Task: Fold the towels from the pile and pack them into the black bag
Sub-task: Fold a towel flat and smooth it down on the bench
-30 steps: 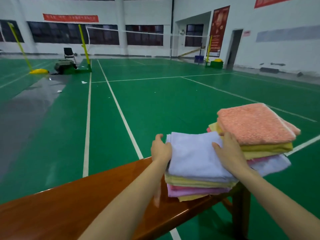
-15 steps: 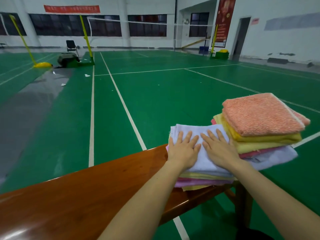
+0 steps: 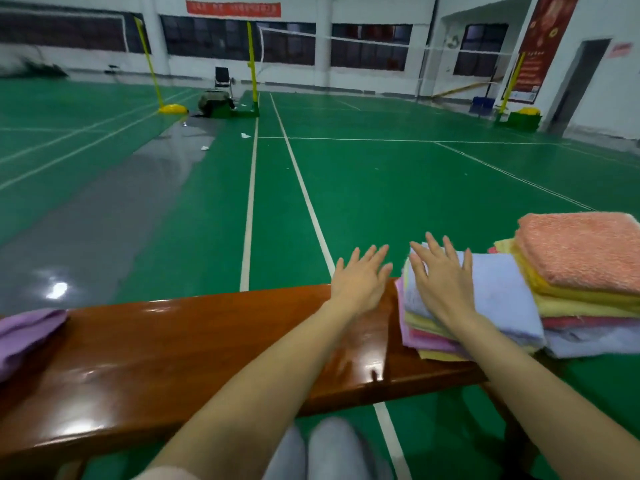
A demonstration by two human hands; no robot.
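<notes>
A stack of folded towels lies at the right end of a brown wooden bench (image 3: 194,344), topped by a light blue towel (image 3: 498,292). My right hand (image 3: 441,282) rests flat on that blue towel, fingers spread. My left hand (image 3: 360,284) hovers open just left of the stack, over the bench, holding nothing. A second, taller folded stack with a fluffy orange towel (image 3: 581,247) on top sits at the far right, partly overlapping the first. A crumpled purple towel (image 3: 24,334) lies at the bench's left end. No black bag is in view.
Beyond the bench stretches a green court floor with white lines and a grey strip on the left. Yellow net posts (image 3: 251,67), a net and a chair (image 3: 222,77) stand far off. My knees (image 3: 322,452) show below the bench's near edge.
My left hand has slid off the blue towel to the left and now hovers over the bench. The view has swung left, bringing the purple towel into sight.
</notes>
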